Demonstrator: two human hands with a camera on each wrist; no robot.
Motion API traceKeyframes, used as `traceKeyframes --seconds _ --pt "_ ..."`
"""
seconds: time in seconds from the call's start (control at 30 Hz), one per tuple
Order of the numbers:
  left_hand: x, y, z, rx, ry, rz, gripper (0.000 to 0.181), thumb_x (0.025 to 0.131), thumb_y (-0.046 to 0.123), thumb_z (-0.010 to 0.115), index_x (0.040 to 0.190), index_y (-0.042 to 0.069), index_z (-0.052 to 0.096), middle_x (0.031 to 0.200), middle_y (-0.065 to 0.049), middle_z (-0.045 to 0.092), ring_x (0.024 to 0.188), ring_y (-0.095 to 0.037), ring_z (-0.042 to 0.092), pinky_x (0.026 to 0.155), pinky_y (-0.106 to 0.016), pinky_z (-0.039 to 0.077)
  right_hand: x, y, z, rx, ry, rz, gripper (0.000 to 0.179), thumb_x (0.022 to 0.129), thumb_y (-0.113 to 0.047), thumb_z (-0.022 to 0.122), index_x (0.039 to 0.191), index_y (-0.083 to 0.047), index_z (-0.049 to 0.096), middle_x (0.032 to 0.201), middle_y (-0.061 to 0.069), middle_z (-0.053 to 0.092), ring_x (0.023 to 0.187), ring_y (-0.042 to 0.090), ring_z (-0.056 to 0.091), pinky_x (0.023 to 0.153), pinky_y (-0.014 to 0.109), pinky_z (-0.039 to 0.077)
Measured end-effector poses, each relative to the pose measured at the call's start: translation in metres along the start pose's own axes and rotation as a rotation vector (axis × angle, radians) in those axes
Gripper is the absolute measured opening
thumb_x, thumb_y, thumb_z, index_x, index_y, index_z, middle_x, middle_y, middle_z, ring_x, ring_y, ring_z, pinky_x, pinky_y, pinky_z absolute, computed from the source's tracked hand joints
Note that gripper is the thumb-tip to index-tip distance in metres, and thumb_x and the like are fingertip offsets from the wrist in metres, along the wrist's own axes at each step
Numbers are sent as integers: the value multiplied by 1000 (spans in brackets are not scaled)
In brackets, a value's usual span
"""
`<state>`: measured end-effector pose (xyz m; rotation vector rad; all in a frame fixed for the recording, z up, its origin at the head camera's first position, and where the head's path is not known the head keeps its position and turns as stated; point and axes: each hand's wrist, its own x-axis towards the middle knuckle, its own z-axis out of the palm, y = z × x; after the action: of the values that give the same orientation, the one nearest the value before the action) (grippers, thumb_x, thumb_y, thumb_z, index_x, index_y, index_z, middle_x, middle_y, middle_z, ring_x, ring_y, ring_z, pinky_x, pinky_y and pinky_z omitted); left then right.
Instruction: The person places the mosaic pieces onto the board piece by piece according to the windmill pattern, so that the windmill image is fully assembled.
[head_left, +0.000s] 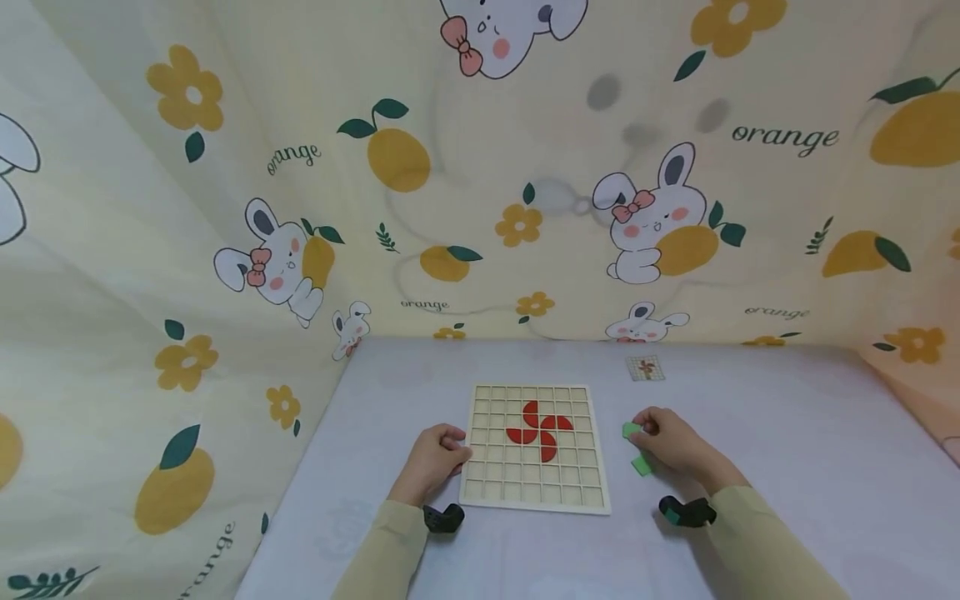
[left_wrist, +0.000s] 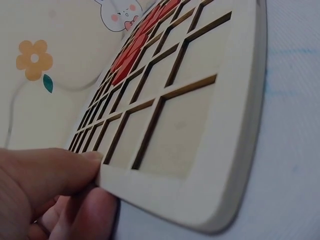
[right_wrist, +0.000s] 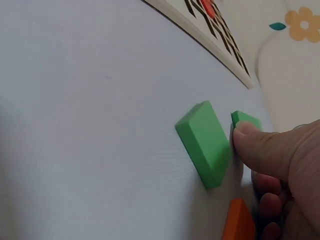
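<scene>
A pale grid board (head_left: pixel 491 492) lies on the table, with red quarter-round pieces (head_left: pixel 548 447) set in a pinwheel near its middle. My left hand (head_left: pixel 432 461) grips the board's left edge, thumb on the frame (left_wrist: pixel 150 192) and fingers curled at its side. To the right of the board, my right hand (head_left: pixel 672 442) pinches a green tile (head_left: pixel 631 429) between thumb and fingers. A second green tile (right_wrist: pixel 205 145) lies on the table just nearer to me. In the right wrist view an orange piece (right_wrist: pixel 239 222) sits below the curled fingers; the hand hides it from the head view.
A small picture card (head_left: pixel 646 368) with a red pinwheel on a grid lies at the back right of the table (head_left: pixel 810 467). Behind and to the left hangs a cream cloth (head_left: pixel 480 192) printed with rabbits and oranges. Each wrist wears a black camera (head_left: pixel 686 512).
</scene>
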<state>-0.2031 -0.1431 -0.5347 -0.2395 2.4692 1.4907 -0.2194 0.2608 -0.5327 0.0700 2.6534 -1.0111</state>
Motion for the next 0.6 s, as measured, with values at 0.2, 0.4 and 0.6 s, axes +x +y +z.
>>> traceKeyframes --seconds 0.2,0.4,0.6 --pt "1 -1 -1 -29 -12 8 27 87 6 73 112 3 66 90 -9 60 76 -17 60 66 -27 57 -1 1 -1 21 -1 20 29 98 -26 64 114 -4 56 104 11 54 99 26 50 79 37 42" --pt "1 -4 -2 -44 -29 5 27 87 6 73 113 4 65 90 -8 59 76 -17 59 66 -27 57 -6 4 2 19 32 -4 27 99 -27 62 112 -4 56 104 11 55 100 27 50 83 38 42" --pt "2 -2 -1 -35 -18 9 26 87 6 73 112 4 65 89 -8 59 74 -17 59 65 -27 57 -14 4 0 36 69 -19 26 102 -28 57 114 -5 54 105 11 57 94 25 52 74 34 45"
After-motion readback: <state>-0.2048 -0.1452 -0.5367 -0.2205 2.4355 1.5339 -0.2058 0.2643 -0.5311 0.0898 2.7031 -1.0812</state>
